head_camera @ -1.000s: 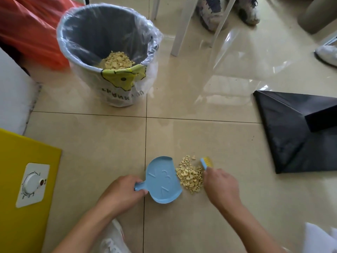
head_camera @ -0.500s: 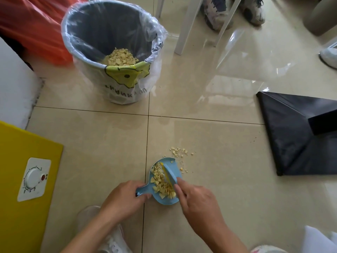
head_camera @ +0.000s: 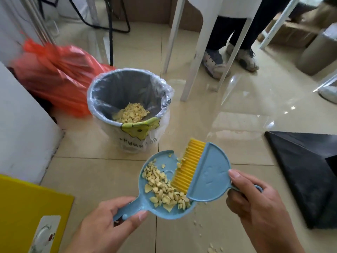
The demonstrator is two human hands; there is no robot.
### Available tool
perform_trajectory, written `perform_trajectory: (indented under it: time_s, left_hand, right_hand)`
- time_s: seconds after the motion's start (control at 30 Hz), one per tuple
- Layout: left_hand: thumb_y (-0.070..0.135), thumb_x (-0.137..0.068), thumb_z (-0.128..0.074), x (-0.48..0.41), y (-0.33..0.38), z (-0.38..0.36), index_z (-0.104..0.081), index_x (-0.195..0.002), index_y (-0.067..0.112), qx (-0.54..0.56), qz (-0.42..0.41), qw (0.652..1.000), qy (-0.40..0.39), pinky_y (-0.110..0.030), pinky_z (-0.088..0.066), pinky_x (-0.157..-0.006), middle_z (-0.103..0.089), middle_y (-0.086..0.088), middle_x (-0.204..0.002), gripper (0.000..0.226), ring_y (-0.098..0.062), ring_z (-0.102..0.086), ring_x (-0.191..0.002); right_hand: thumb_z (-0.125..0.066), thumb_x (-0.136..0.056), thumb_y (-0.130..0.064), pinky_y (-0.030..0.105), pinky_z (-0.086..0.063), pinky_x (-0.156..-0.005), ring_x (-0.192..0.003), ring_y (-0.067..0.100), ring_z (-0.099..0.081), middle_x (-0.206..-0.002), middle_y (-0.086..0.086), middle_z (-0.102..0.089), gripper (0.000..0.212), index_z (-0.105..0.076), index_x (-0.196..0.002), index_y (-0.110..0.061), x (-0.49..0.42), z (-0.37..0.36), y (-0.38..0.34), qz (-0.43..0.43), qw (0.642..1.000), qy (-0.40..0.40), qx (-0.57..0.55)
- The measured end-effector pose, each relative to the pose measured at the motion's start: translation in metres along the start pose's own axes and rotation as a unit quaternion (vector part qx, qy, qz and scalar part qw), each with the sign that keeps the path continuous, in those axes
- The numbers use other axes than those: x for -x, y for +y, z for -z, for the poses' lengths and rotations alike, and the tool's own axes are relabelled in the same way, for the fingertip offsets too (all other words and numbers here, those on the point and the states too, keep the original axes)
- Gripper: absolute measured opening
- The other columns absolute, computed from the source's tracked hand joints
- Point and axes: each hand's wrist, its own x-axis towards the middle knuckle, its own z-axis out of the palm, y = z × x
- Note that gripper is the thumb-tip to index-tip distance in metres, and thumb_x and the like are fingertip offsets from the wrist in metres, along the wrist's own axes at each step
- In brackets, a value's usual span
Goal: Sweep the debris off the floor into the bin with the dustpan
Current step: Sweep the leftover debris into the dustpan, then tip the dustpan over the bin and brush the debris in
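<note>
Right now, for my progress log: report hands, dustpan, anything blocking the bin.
Left hand grips dustpan handle; right hand grips brush, bristles against the pile. Debris loaded, pan short of bin. Nothing between them; few crumbs on floor.

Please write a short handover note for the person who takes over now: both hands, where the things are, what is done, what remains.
The left hand grips the dustpan by its handle, above the floor and short of the bin.
The right hand grips the brush; its yellow bristles rest in the dustpan.
Done: a pile of debris lies in the bin, and another load sits in the dustpan.
Left: tip the dustpan into the bin, then sweep up the few crumbs on the floor below the right hand.
</note>
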Motion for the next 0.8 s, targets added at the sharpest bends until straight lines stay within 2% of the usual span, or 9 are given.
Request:
perform_trajectory:
  time_s: [0.17, 0.23, 0.3, 0.43, 0.53, 0.6, 0.67, 0.73, 0.8]
  left_hand:
    - [0.047, -0.056, -0.082, -0.006, 0.054, 0.065, -0.072, -0.064, 0.061, 0.065, -0.029, 0.986, 0.151, -0.004, -0.047, -0.058, -0.078, 0.013, -0.068, 0.019, 0.001, -0.070, -0.077]
    - [0.049, -0.056, -0.078, -0.009, 0.070, 0.085, -0.075, -0.066, 0.055, 0.083, -0.050, 0.974, 0.204, -0.010, -0.046, -0.053, -0.075, 0.005, -0.061, 0.012, -0.007, -0.069, -0.062]
    - [0.056, -0.069, -0.072, -0.020, 0.081, 0.101, -0.078, -0.075, 0.050, 0.070, -0.058, 0.967, 0.240, -0.026, -0.044, -0.052, -0.064, 0.006, -0.048, 0.010, -0.011, -0.055, -0.042]
    - [0.048, -0.084, -0.073, -0.074, 0.079, 0.116, -0.078, -0.075, 0.025, -0.027, -0.014, 0.963, 0.269, -0.030, -0.036, -0.052, -0.054, 0.006, -0.044, 0.025, -0.014, -0.049, -0.048]
    - [0.043, -0.088, -0.069, -0.109, 0.071, 0.114, -0.079, -0.093, 0.022, -0.149, -0.018, 0.942, 0.299, -0.032, -0.045, -0.058, -0.071, 0.000, -0.065, 0.024, -0.022, -0.065, -0.068]
    - [0.038, -0.090, -0.066, -0.121, 0.064, 0.106, -0.073, -0.120, 0.024, -0.288, -0.060, 0.881, 0.371, -0.036, -0.052, -0.064, -0.077, -0.008, -0.085, 0.034, -0.031, -0.072, -0.081]
    - [0.030, -0.089, -0.070, -0.125, 0.059, 0.096, -0.063, -0.138, 0.027, -0.353, -0.094, 0.837, 0.408, -0.036, -0.056, -0.062, -0.079, -0.008, -0.090, 0.049, -0.032, -0.075, -0.078]
    - [0.020, -0.082, -0.077, -0.130, 0.052, 0.087, -0.065, -0.138, 0.024, -0.374, -0.119, 0.822, 0.413, -0.036, -0.057, -0.054, -0.079, -0.005, -0.086, 0.057, -0.031, -0.075, -0.067]
    - [0.018, -0.079, -0.080, -0.133, 0.048, 0.081, -0.065, -0.138, 0.021, -0.387, -0.133, 0.811, 0.419, -0.035, -0.057, -0.049, -0.078, -0.005, -0.084, 0.061, -0.029, -0.073, -0.058]
  right_hand:
    - [-0.065, -0.082, -0.013, 0.021, -0.018, -0.041, -0.039, 0.009, -0.024, -0.050, -0.002, -0.027, 0.022, -0.073, -0.092, 0.005, -0.047, -0.066, -0.052, 0.092, 0.994, -0.055, -0.037]
    - [-0.066, -0.087, -0.018, 0.023, -0.022, -0.042, -0.044, 0.011, -0.027, -0.051, -0.002, -0.031, 0.024, -0.076, -0.099, 0.000, -0.064, -0.092, -0.066, 0.148, 0.987, -0.069, -0.005]
    - [-0.065, -0.094, -0.022, 0.025, -0.026, -0.046, -0.049, 0.012, -0.032, -0.052, -0.005, -0.038, 0.020, -0.077, -0.104, -0.010, -0.081, -0.119, -0.073, 0.209, 0.973, -0.082, 0.049]
    - [-0.059, -0.101, -0.022, 0.014, -0.042, -0.046, -0.050, 0.001, -0.055, -0.061, -0.012, -0.062, 0.017, -0.074, -0.108, -0.025, -0.116, -0.162, -0.061, 0.272, 0.948, -0.062, 0.151]
    - [-0.058, -0.101, -0.021, 0.021, -0.056, -0.054, -0.068, 0.002, -0.068, -0.075, -0.012, -0.073, 0.024, -0.071, -0.089, -0.038, -0.133, -0.175, -0.037, 0.253, 0.943, -0.080, 0.199]
    - [-0.057, -0.102, -0.022, 0.021, -0.056, -0.058, -0.071, 0.001, -0.069, -0.074, -0.018, -0.074, 0.032, -0.069, -0.079, -0.041, -0.141, -0.175, -0.024, 0.245, 0.935, -0.087, 0.240]
    - [-0.057, -0.101, -0.025, 0.029, -0.057, -0.061, -0.074, 0.010, -0.070, -0.077, -0.008, -0.076, 0.028, -0.074, -0.081, -0.034, -0.147, -0.173, -0.017, 0.230, 0.931, -0.077, 0.273]
    - [-0.057, -0.101, -0.028, 0.034, -0.062, -0.067, -0.076, 0.014, -0.072, -0.077, -0.004, -0.075, 0.024, -0.079, -0.090, -0.028, -0.150, -0.170, -0.015, 0.199, 0.933, -0.061, 0.292]
    - [-0.058, -0.100, -0.028, 0.043, -0.063, -0.071, -0.076, 0.016, -0.072, -0.076, -0.001, -0.075, 0.030, -0.076, -0.076, -0.028, -0.150, -0.168, -0.013, 0.167, 0.941, -0.042, 0.290]
